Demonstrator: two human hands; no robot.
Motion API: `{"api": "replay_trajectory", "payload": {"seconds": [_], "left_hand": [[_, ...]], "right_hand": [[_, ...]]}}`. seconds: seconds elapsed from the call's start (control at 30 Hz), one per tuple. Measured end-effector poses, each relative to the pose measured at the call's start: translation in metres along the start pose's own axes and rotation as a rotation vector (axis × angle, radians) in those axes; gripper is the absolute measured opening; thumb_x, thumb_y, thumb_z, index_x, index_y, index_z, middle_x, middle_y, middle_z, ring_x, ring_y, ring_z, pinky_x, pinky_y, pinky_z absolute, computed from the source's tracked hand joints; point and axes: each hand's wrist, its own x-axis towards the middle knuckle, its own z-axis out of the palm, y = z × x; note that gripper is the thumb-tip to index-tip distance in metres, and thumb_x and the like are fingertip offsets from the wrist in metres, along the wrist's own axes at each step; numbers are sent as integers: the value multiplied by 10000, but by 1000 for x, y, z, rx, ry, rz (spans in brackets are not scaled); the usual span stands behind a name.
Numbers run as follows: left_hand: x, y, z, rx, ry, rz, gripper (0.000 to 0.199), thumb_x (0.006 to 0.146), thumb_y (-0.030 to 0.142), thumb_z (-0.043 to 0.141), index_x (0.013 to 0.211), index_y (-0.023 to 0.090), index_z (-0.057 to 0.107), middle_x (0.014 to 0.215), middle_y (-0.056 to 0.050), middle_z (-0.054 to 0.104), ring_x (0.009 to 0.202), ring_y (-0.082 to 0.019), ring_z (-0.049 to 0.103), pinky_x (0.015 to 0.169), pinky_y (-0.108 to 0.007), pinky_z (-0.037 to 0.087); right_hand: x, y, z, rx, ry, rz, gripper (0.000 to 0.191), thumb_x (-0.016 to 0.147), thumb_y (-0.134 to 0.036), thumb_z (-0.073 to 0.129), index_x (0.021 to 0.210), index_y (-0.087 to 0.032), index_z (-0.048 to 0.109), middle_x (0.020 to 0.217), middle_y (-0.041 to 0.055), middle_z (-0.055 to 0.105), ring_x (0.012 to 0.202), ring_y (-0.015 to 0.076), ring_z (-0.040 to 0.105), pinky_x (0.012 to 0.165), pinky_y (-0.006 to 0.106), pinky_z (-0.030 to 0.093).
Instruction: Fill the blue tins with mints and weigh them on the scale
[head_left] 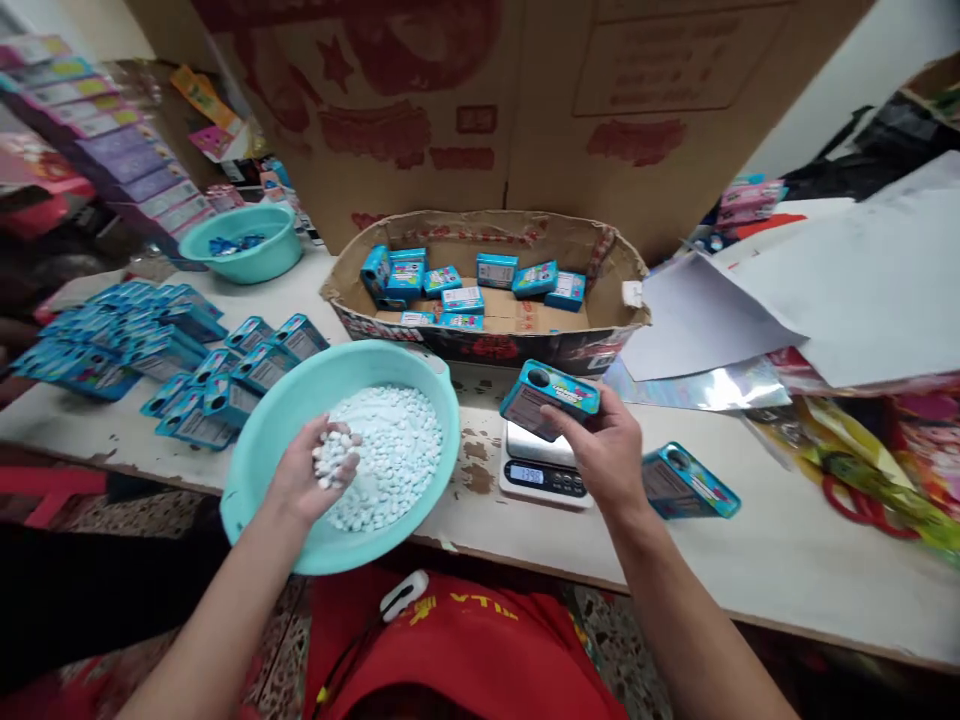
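Note:
My left hand is cupped over a turquoise basin, its fingers curled around a small heap of white candies. Many more loose white candies cover the basin's floor. In my right hand is a small blue printed box with a round hole in its end, gripped between thumb and fingers. That box is just above a digital kitchen scale, whose display is lit; whether they touch I cannot tell. Right of my wrist stands another blue box with a round hole.
Behind the scale, a cut-down cardboard box holds several blue boxes. More blue boxes crowd the table's left side. A smaller turquoise basin sits behind them. Papers and red-handled scissors lie on the right.

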Motion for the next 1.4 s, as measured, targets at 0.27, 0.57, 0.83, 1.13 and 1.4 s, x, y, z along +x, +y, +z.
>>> {"api": "replay_trajectory", "payload": {"seconds": [0.27, 0.57, 0.83, 1.13, 1.4], "left_hand": [[-30, 41, 46, -325, -93, 341, 285, 788, 308, 608, 634, 191, 400, 477, 60, 392, 345, -53, 342, 319, -142, 198], [-20, 34, 51, -220, 127, 747, 388, 638, 391, 767, 683, 191, 437, 546, 68, 462, 461, -83, 489, 458, -209, 412], [-19, 27, 51, -120, 100, 806, 409, 697, 448, 752, 669, 179, 446, 603, 46, 471, 473, -61, 456, 410, -173, 341], [-10, 21, 57, -39, 112, 867, 383, 685, 451, 758, 672, 167, 501, 565, 54, 457, 479, -59, 445, 446, -174, 382], [-12, 22, 59, -109, 109, 811, 375, 655, 369, 795, 733, 164, 491, 565, 74, 427, 436, -39, 398, 352, -133, 273]], "right_hand": [[-18, -58, 105, -62, -472, -313, 313, 760, -304, 737, 1038, -217, 623, 994, 43, 667, 904, 207, 624, 807, 327, 487], [-33, -63, 147, -185, -613, -369, 310, 745, -230, 738, 1029, -215, 615, 989, 50, 666, 922, 237, 621, 790, 343, 473], [-32, -62, 145, -186, -596, -343, 320, 729, -220, 760, 1018, -204, 623, 980, 48, 661, 914, 227, 616, 774, 324, 465], [-31, -58, 143, -180, -587, -327, 331, 709, -229, 783, 998, -212, 623, 956, 35, 653, 890, 212, 605, 759, 305, 451], [-30, -58, 141, -166, -562, -312, 343, 684, -207, 798, 980, -194, 627, 943, 38, 655, 868, 203, 597, 753, 300, 447]]}}
